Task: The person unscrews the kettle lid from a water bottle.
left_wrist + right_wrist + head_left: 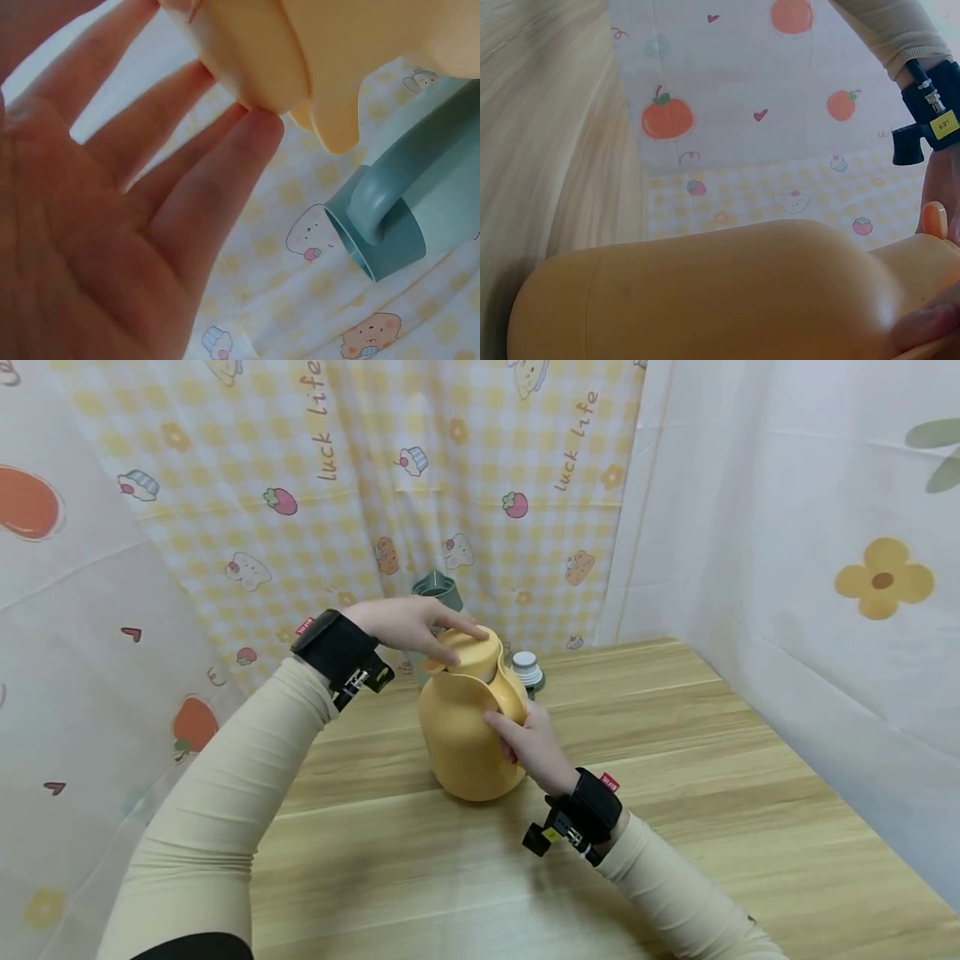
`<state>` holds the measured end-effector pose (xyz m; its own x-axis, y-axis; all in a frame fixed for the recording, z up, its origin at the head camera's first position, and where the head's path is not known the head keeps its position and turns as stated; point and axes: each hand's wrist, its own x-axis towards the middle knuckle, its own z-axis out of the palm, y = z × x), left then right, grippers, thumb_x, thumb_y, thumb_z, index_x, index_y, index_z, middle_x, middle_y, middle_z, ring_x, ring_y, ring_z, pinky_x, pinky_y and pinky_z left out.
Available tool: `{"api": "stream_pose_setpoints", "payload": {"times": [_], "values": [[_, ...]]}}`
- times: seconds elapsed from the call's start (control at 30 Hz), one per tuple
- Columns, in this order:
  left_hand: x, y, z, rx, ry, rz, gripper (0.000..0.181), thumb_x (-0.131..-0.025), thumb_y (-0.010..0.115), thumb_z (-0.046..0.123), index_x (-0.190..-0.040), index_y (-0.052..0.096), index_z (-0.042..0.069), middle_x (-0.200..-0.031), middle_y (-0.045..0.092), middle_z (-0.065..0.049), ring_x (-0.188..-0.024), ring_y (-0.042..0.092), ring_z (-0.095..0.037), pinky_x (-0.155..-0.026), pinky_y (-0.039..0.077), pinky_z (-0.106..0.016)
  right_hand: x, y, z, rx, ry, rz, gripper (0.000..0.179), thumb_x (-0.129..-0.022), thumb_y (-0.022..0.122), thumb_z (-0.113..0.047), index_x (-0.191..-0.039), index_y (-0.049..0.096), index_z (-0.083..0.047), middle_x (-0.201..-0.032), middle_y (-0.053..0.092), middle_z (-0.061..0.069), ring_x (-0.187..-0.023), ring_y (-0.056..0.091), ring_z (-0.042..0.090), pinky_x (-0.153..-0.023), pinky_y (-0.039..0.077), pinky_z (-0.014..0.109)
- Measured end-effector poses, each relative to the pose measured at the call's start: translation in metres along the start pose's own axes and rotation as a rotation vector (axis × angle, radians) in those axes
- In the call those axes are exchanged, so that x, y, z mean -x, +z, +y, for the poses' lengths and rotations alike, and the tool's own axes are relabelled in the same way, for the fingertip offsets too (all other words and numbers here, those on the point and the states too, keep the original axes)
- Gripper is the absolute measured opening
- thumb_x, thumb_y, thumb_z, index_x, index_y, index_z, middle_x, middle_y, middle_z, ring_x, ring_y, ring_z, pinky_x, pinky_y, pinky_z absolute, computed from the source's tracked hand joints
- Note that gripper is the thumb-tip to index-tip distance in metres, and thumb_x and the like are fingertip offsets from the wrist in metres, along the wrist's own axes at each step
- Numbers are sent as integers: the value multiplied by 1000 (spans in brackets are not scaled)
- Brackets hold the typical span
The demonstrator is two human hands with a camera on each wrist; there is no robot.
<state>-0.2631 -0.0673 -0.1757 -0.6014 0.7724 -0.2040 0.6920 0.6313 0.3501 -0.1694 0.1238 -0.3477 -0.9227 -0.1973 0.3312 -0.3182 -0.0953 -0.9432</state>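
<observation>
A yellow thermos jug (457,735) stands upright on the wooden table, its round lid (477,652) seated in the neck. From above, my left hand (405,620) holds the lid's rim with spread fingers and thumb; the left wrist view shows the fingertips (264,127) against the lid's side. My right hand (534,745) grips the handle (512,695) on the jug's right side, thumb lying near its top. The right wrist view has the jug's body (705,292) across the bottom, with only part of the right hand visible.
Behind the jug stands a green pitcher (438,589), partly hidden; the left wrist view shows its handle (397,180). A white-and-grey ribbed object (527,670) sits behind the jug to the right. Patterned curtains (495,460) enclose the wooden table (660,727) at back and sides.
</observation>
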Motion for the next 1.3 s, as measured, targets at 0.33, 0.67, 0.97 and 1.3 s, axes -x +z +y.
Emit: {"api": "stream_pose_setpoints", "payload": {"times": [0.33,0.67,0.97,1.3], "values": [[2,8,20,-146,-113,207,45,-90,69,39,-132,62,24,-135,57,-7,-119,52,-22,-97,41,-42,0,18,-3,-7,-21,86,28,-94,63,-13,-71,49,-5,-51,43,1,-44,41,13,-43,36,25],[6,6,25,-180,-151,277,44,-89,69,40,-127,66,17,-128,62,-8,-115,56,-24,-95,44,-41,-7,25,-9,21,-6,-17,24,-95,62,-21,-81,53,-4,-55,49,5,-48,48,16,-48,43,28],[47,32,31,110,-60,787,33,-96,60,38,-110,72,11,-103,71,-4,-89,63,-17,-80,48,-35,-40,-28,-61,493,-24,-44,49,-93,58,-48,-89,64,0,-74,62,10,-64,58,22,-60,51,34],[48,166,22,692,31,800,25,-97,60,18,-108,67,-4,-101,69,-15,-92,65,-23,-83,52,-35,-98,-23,-129,1050,48,-244,77,-83,56,-71,-120,64,-5,-119,64,11,-106,60,25,-87,48,40]]}}
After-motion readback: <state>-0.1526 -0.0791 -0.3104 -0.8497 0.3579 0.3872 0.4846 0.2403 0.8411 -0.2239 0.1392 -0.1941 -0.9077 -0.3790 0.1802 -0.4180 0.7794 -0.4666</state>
